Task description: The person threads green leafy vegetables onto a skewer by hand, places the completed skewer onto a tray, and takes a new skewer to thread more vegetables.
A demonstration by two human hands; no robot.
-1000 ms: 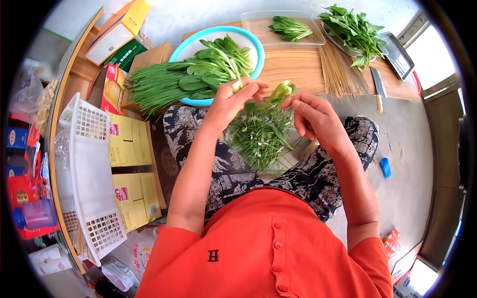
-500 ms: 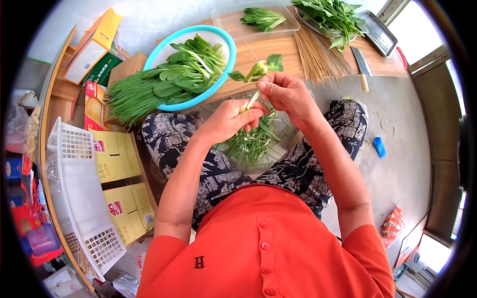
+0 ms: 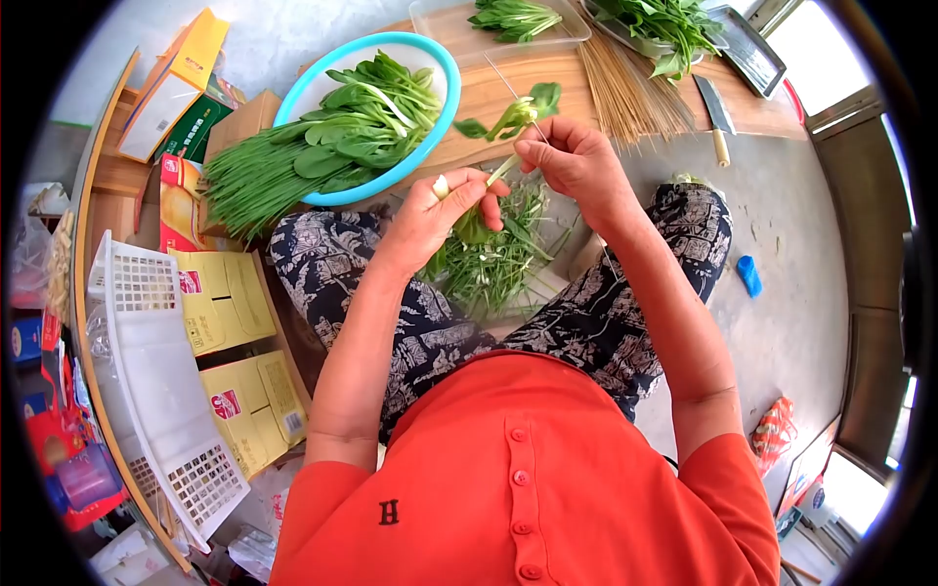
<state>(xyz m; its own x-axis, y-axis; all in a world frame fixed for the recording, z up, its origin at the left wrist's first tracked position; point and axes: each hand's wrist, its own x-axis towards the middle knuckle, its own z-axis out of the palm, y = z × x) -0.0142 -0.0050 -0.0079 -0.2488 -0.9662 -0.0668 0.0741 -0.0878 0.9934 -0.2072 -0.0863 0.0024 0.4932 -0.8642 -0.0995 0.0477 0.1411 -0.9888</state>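
Note:
My right hand [image 3: 583, 174] is closed around a thin skewer [image 3: 502, 76], which points up and to the left. A leafy green [image 3: 515, 118] is threaded on the skewer just beyond my fingertips, its leaves spreading to both sides. Slightly lower and to the left, my left hand [image 3: 437, 217] is closed around loose leafy greens [image 3: 472, 228]; a pale stem end shows at the knuckles, and a stalk sticks out toward my right hand. Beneath my hands lies a heap of cut green stems [image 3: 498, 269], partly hidden.
A blue-rimmed basin [image 3: 451, 93] holds leafy greens and long chives [image 3: 259, 176]. On the wooden table are bundled skewers [image 3: 625, 83], a clear tray [image 3: 435, 27] of greens, another tray of leaves [image 3: 660, 29], and a knife [image 3: 715, 107]. Cartons [image 3: 230, 303] and a white basket [image 3: 156, 361] stand left.
My left hand has drawn down and left, away from my right hand, widening the gap between its greens and the skewer. My right hand still grips the skewer. The view has shifted slightly.

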